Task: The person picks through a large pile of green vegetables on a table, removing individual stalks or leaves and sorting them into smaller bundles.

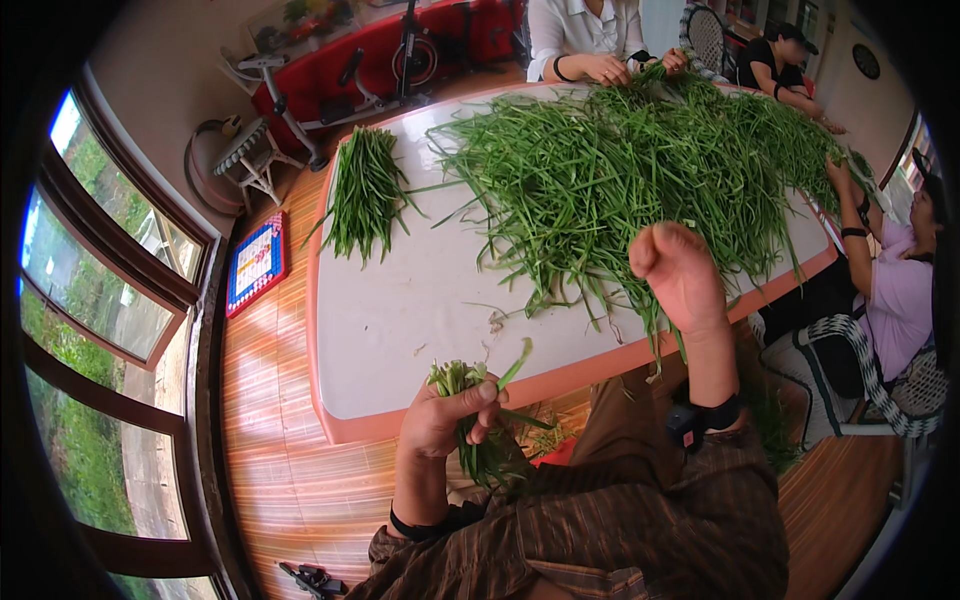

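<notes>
My left hand (455, 416) is closed round a small bunch of green leafy stalks (480, 450), with the pale cut ends upward, at the table's near edge. One broad leaf sticks out past my thumb. My right hand (675, 277) is raised over the near right side of a large loose heap of the same long green leaves (600, 172), fingers curled; whether anything is between the fingertips cannot be told. A neat pile of stalks (365, 191) lies at the table's far left.
The white table (390, 315) has a pink rim. Across it a person in white handles leaves; at the right a person in a pink shirt (896, 292) touches the heap, and another in black sits farther back. Left stand windows, a stool (251, 154) and an exercise bike.
</notes>
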The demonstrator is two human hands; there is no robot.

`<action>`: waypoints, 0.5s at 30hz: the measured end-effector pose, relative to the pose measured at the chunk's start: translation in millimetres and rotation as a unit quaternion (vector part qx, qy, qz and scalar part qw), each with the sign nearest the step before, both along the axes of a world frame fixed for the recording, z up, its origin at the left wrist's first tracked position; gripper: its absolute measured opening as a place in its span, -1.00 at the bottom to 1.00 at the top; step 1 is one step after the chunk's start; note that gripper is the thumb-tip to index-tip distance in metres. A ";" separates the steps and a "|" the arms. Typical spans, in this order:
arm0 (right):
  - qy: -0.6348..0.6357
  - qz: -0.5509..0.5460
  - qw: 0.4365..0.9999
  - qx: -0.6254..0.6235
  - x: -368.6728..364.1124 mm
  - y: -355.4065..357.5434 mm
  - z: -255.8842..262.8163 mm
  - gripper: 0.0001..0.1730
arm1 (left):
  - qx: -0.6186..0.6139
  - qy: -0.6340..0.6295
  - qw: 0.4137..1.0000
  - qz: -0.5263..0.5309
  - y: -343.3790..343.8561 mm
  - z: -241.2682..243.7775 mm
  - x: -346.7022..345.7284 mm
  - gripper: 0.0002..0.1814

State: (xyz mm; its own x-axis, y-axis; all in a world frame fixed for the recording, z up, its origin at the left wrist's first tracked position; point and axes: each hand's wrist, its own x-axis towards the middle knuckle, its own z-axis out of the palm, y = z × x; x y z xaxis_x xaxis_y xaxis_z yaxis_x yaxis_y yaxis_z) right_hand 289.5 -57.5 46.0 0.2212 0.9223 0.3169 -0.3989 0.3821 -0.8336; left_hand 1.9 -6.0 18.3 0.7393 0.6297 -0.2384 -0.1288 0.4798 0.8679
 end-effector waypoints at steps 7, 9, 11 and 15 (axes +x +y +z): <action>-0.586 0.256 0.755 -0.142 -45.9 -19.0 -18.6 -0.70 | -0.022 -0.046 0.999 0.004 4.3 -1.2 14.0 -0.79; -0.589 0.188 0.770 -0.159 -61.5 -11.7 -28.8 -0.67 | -0.030 -0.037 0.999 0.020 3.1 -0.9 20.2 -0.78; -0.256 0.178 0.948 -0.055 -76.5 -4.7 -43.2 -0.65 | -0.035 -0.030 0.999 0.028 3.6 -3.4 27.0 -0.78; -0.159 0.269 0.945 -0.092 -106.0 2.2 -54.9 -0.66 | -0.049 -0.062 0.993 0.086 8.7 -7.3 24.7 -0.77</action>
State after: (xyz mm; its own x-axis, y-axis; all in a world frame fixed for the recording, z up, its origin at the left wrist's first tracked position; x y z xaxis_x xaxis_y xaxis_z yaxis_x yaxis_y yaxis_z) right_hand 183.5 -55.3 -8.9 -0.3750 0.9203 0.1118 -0.2120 0.0322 -0.9767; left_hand 26.6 2.7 11.0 0.6499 0.7280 -0.2182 -0.3204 0.5228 0.7900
